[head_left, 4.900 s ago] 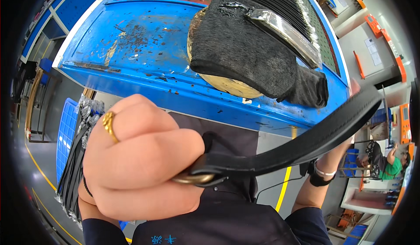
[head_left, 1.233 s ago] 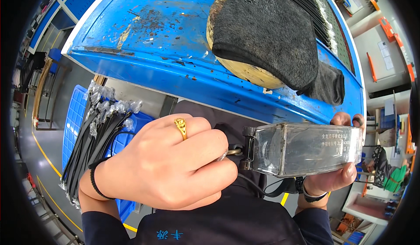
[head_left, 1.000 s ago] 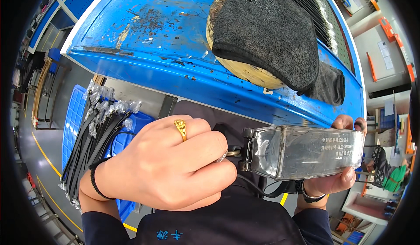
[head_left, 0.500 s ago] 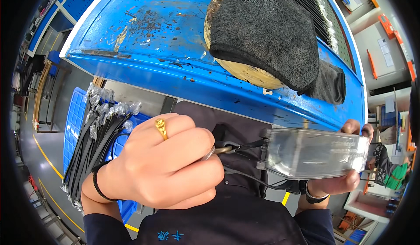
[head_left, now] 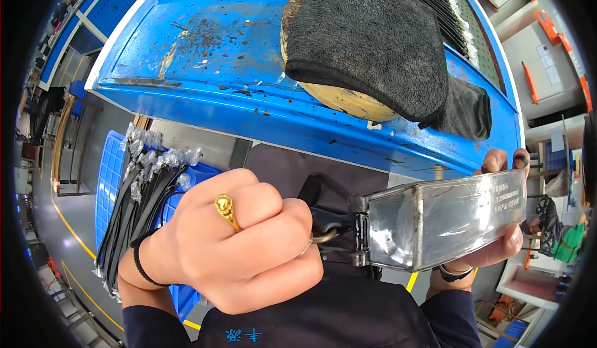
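My left hand (head_left: 242, 242), with a gold ring and a black wristband, is closed in a fist. A curved brass-coloured metal hook (head_left: 324, 237) pokes out from its fingers, with black strap material (head_left: 320, 214) beside it. The rest of what the fist grips is hidden. My right hand (head_left: 497, 248) holds the far right end of a shiny, tapering metal box (head_left: 435, 220), with fingers above and below it. Small round fittings and a dark slotted edge show on the box's left end, close to the hook. I cannot tell whether the two touch.
Ahead stands a scuffed blue workbench (head_left: 211, 43). On it a black fuzzy cloth (head_left: 367, 43) covers a yellowish rounded block (head_left: 345, 99). Many black straps lie behind. At lower left, black straps with plastic-wrapped ends (head_left: 146, 186) hang over a blue crate (head_left: 107, 174).
The metal box has turned, so its broad shiny face shows more and its left end sits lower and nearer my left fist. My left fist has dropped slightly, still closed.
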Available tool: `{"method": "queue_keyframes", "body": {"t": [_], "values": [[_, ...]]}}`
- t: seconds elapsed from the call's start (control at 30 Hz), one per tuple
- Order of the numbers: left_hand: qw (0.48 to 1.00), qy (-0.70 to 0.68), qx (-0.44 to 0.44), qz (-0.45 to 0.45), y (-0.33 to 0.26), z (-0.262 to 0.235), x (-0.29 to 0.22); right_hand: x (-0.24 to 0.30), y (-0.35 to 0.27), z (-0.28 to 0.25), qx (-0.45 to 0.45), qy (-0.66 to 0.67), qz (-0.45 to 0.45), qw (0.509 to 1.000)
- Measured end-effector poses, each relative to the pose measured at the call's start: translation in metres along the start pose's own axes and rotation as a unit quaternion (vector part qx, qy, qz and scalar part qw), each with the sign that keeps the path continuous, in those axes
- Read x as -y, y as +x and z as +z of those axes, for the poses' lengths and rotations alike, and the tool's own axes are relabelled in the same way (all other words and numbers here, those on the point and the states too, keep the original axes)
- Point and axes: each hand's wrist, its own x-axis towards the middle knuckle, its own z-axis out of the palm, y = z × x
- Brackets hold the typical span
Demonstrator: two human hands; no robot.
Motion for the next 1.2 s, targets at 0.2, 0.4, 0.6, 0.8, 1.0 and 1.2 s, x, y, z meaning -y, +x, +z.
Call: {"method": "queue_keyframes", "body": {"t": [0.2, 0.4, 0.6, 0.8, 1.0, 1.2], "values": [[1.000, 0.002, -0.002, 0.000, 0.000, 0.001, 0.000, -0.001, 0.000, 0.003, 0.003, -0.032, -0.004, 0.999], [0.999, 0.000, -0.054, 0.001, -0.003, 0.007, 0.002, -0.003, 0.007, 0.001, -0.001, -0.017, -0.027, 1.000], [0.995, 0.006, -0.101, 0.005, -0.009, 0.005, 0.008, 0.009, 0.052, -0.027, 0.121, 0.212, -0.040, 0.969], [0.997, 0.009, -0.080, 0.010, -0.014, -0.003, 0.009, -0.010, 0.117, 0.003, 0.167, 0.047, -0.045, 0.984], [0.996, 0.036, -0.084, 0.022, -0.014, -0.004, 0.007, -0.027, 0.133, -0.001, 0.144, -0.280, -0.070, 0.947], [0.997, 0.055, -0.055, 0.017, -0.011, -0.002, 0.006, -0.026, 0.118, -0.014, 0.102, -0.312, -0.112, 0.938]]}}
